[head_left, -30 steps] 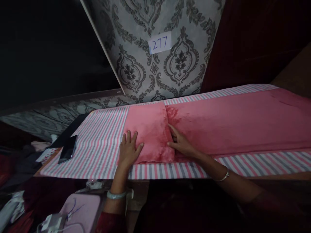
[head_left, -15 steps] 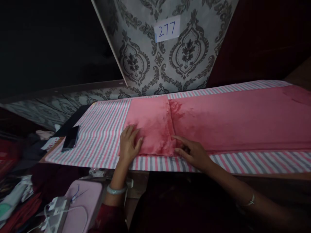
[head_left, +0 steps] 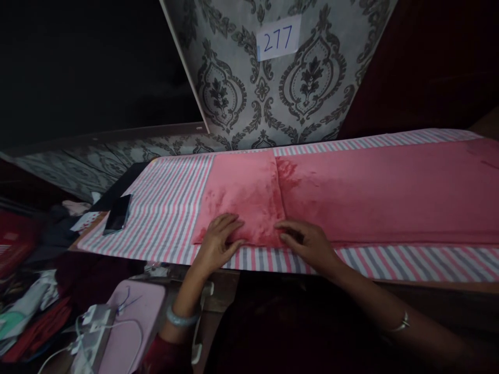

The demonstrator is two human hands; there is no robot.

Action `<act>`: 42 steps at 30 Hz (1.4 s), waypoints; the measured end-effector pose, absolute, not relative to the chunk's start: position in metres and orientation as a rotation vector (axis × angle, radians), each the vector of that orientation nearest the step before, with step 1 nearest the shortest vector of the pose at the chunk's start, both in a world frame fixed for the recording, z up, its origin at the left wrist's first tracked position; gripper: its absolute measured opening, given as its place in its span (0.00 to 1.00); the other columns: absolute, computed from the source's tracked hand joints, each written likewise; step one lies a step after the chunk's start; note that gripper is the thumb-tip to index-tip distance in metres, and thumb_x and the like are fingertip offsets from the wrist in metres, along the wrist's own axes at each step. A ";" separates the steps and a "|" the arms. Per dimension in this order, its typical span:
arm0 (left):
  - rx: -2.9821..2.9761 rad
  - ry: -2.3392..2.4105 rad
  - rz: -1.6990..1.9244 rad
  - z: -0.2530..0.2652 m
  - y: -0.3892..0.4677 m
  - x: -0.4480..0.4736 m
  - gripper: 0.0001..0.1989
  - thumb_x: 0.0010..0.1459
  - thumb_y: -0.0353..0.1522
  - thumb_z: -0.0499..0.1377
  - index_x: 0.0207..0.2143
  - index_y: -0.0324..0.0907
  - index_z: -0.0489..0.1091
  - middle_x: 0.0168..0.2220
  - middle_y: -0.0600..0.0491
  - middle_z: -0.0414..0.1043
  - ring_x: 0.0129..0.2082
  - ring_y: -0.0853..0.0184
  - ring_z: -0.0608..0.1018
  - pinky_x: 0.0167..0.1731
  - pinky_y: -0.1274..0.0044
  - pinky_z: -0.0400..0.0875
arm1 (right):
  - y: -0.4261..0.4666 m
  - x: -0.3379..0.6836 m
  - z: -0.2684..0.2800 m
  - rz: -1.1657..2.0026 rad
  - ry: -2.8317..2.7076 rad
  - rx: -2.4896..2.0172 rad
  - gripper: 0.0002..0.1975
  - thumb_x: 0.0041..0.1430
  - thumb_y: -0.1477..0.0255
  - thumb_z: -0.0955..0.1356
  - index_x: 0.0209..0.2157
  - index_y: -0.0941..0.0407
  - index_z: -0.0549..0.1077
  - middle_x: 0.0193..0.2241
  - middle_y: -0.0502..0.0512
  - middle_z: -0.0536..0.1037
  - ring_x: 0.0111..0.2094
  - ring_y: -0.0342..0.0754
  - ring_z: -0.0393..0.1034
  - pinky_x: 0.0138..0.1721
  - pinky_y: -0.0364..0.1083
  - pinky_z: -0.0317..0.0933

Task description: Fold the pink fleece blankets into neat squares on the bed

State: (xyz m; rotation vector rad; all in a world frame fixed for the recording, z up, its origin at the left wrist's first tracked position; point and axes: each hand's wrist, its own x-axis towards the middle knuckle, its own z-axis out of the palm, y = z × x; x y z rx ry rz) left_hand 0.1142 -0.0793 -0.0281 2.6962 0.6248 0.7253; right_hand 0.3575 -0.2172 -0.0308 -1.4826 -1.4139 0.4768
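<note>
A long pink plush cloth lies spread over a striped sheet, its left end folded back as a flat flap. Near the flap's front edge rests my left hand, palm down, with fingers stretched out and thumb apart. My right hand is at the flap's near right corner, its thumb and bent fingers closed on the cloth's edge. The tips of the right hand's lower fingers are hidden under the palm.
The striped sheet covers the table, with a dark phone at its left end. A large dark screen stands behind on the left. Below left, a power strip with cables lies on a pink stool.
My left hand has slid right and nearer along the flap. My right thumb and fingers have drawn together at the corner. The view has shifted slightly.
</note>
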 end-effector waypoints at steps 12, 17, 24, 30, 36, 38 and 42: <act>2.759 0.630 0.813 -0.021 -0.071 0.121 0.12 0.67 0.36 0.57 0.49 0.42 0.73 0.47 0.46 0.76 0.49 0.58 0.76 0.49 0.64 0.72 | -0.197 0.366 -0.029 0.518 -1.275 -1.333 0.16 0.61 0.71 0.65 0.49 0.55 0.76 0.34 0.52 0.77 0.29 0.43 0.74 0.32 0.44 0.70; 2.971 0.708 0.952 -0.022 -0.067 0.124 0.08 0.67 0.32 0.55 0.41 0.40 0.73 0.36 0.47 0.73 0.39 0.60 0.74 0.39 0.70 0.71 | -0.195 0.373 -0.040 0.237 -1.449 -1.355 0.12 0.61 0.76 0.65 0.44 0.53 0.77 0.35 0.54 0.77 0.36 0.48 0.74 0.39 0.48 0.70; 3.271 0.601 0.941 -0.036 -0.062 0.118 0.11 0.67 0.27 0.52 0.37 0.41 0.74 0.35 0.46 0.73 0.35 0.60 0.72 0.34 0.70 0.68 | -0.196 0.372 -0.063 0.024 -1.718 -1.294 0.14 0.63 0.83 0.61 0.43 0.54 0.73 0.39 0.56 0.77 0.40 0.49 0.73 0.42 0.48 0.70; 3.228 0.632 0.894 -0.041 -0.069 0.104 0.09 0.67 0.27 0.54 0.44 0.41 0.74 0.39 0.46 0.74 0.40 0.59 0.73 0.39 0.68 0.69 | -0.203 0.373 -0.068 0.008 -1.792 -1.306 0.14 0.62 0.83 0.61 0.41 0.54 0.73 0.36 0.56 0.75 0.39 0.50 0.72 0.40 0.48 0.69; 3.169 0.648 0.928 -0.045 -0.072 0.100 0.10 0.65 0.27 0.55 0.45 0.41 0.74 0.40 0.45 0.75 0.41 0.59 0.74 0.40 0.68 0.70 | -0.204 0.373 -0.068 -0.006 -1.750 -1.283 0.12 0.63 0.82 0.63 0.41 0.54 0.74 0.43 0.59 0.74 0.45 0.51 0.72 0.44 0.50 0.70; 3.127 0.701 0.917 -0.047 -0.071 0.099 0.11 0.65 0.27 0.55 0.47 0.41 0.74 0.42 0.45 0.75 0.43 0.58 0.75 0.42 0.66 0.71 | -0.204 0.374 -0.068 -0.020 -1.763 -1.269 0.12 0.64 0.81 0.63 0.42 0.54 0.74 0.47 0.60 0.75 0.47 0.52 0.72 0.46 0.51 0.70; 3.069 0.839 0.919 -0.047 -0.069 0.092 0.14 0.65 0.28 0.55 0.50 0.41 0.74 0.46 0.43 0.76 0.47 0.56 0.76 0.46 0.63 0.72 | -0.206 0.375 -0.071 -0.033 -1.778 -1.305 0.14 0.66 0.80 0.63 0.48 0.53 0.75 0.47 0.60 0.77 0.47 0.53 0.72 0.49 0.54 0.70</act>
